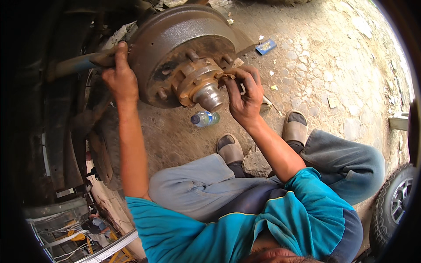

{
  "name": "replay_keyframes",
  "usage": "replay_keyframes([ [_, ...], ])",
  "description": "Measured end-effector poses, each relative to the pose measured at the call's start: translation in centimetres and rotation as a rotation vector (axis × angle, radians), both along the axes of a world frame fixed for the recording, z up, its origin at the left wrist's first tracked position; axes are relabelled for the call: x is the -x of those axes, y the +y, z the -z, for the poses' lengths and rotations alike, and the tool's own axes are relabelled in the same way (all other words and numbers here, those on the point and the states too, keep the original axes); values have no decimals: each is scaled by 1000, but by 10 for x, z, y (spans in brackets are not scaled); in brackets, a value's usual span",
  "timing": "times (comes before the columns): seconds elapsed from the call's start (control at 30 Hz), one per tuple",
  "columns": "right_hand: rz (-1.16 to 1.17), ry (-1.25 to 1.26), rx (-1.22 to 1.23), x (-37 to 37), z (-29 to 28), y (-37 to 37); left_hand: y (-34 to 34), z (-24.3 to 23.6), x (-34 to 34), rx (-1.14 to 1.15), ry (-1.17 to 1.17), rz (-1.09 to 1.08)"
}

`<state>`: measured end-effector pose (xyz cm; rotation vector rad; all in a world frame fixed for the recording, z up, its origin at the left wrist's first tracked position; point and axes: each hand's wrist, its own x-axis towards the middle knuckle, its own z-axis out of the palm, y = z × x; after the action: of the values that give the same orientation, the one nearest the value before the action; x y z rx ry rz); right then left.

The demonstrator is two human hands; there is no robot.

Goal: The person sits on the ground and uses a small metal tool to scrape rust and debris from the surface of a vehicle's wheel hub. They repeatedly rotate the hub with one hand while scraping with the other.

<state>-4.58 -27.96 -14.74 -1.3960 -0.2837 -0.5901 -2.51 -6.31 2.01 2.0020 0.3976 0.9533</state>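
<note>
A rusty brake drum [175, 41] with a hub [197, 81] and wheel studs around it fills the upper middle. From the hub's centre a bare metal end [209, 97] sticks out toward me. My left hand [121, 81] is closed on the drum's left edge, thumb pointing up; its other fingers are partly hidden. At the hub's right side, my right hand [246, 93] is closed, thumb and fingers pinched by the hub's rim. A small rusty-looking piece shows at those fingertips, too small to name.
Below the hub is a clear plastic bottle [205, 119] with a blue cap. A blue box [265, 46] lies on the cracked ground farther right. A stone [256, 163] lies between my sandalled feet. A tyre [393, 206] stands at lower right; dark vehicle parts fill the left.
</note>
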Motion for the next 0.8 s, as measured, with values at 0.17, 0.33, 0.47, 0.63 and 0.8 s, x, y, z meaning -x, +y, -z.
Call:
replay_keyframes([
  [0.17,47,-44,105,3,11,1,3,3,-5,-86,-68,21],
  [0.33,65,27,31,6,6,4,0,0,0,6,-39,64],
  [0.47,73,-34,69,-4,-1,-4,2,6,2,-22,-70,61],
  [0.63,79,-86,62,6,12,2,0,7,-1,-40,-74,73],
  [0.8,76,-72,110,4,12,4,-1,5,1,-32,-75,63],
])
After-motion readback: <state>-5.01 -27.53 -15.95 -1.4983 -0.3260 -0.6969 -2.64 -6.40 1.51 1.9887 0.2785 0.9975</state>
